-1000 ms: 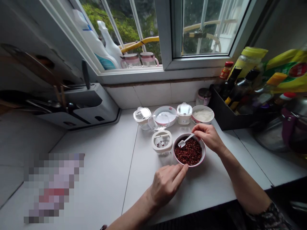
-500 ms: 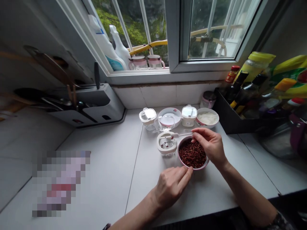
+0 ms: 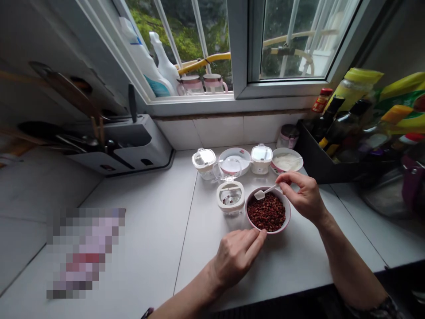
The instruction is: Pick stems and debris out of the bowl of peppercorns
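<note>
Pinching a spoon (image 3: 264, 192), the right hand (image 3: 307, 197) is holding it over a bowl (image 3: 290, 212) of peppercorns (image 3: 266, 212) (dark red, heaped). The left hand (image 3: 236, 257), fingers extended, is touching the rim, with an open jar (image 3: 230, 199) sitting just beyond it.

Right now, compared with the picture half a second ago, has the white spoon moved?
Yes. The right hand has carried the white spoon rightward, from over the open glass jar to the bowl of red peppercorns.
</note>
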Motion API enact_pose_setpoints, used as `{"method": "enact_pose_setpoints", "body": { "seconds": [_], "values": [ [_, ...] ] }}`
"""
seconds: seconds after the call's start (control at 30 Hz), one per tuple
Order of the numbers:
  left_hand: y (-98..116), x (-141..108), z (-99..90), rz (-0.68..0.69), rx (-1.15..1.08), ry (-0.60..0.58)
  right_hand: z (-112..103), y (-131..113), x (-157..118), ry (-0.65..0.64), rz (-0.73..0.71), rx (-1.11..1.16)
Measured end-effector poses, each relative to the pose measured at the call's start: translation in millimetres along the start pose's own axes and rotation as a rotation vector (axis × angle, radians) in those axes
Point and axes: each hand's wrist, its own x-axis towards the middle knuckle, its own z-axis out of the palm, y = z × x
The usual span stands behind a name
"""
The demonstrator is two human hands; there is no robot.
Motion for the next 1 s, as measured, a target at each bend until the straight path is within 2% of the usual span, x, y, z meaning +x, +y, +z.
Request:
{"method": "enact_pose_setpoints", "body": {
  "seconds": [0.1,0.2,0.43,0.8,1.0],
  "values": [
    [0,0,-0.5,0.001,-0.003,-0.001,-2,5,4,-0.113,0.052,-0.039],
    [0,1,-0.7,0.0,-0.015,-0.003,6,5,3,-0.186,0.107,0.002],
    [0,0,-0.2,0.0,-0.015,0.005,17,9,-1,-0.23,0.309,0.114],
    [0,1,-0.1,0.008,0.0,0.013,16,12,1,-0.207,0.32,0.118],
    [-1,0,0.2,0.012,-0.003,0.011,20,9,-1,-0.226,0.254,0.115]
  ]
}}
